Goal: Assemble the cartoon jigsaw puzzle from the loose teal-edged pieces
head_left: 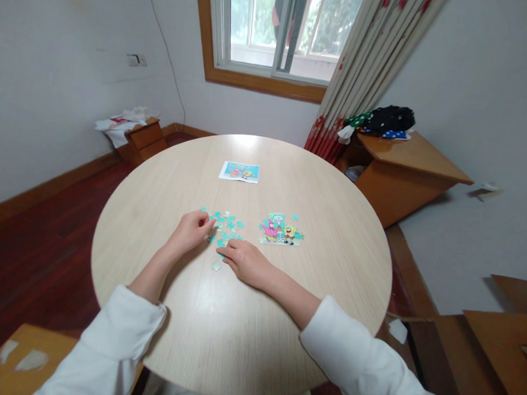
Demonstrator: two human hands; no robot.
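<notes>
Loose jigsaw puzzle pieces, mostly turquoise with some pale green, lie scattered in a heap near the table's middle. My left hand is at the heap's left edge, thumb and forefinger pinched together; whatever is between them is too small to make out. Across the front of the heap reaches my right hand, its fingers stretched out and touching the pieces there. A pale piece lies apart, just below the right fingertips. To the right is a partly joined puzzle showing cartoon figures, with uneven upper and side edges.
A printed picture sheet with similar figures lies farther back on the round wooden table. Cloths are piled on a wooden cabinet at the right. A stool stands at lower left. Behind are a window and curtain.
</notes>
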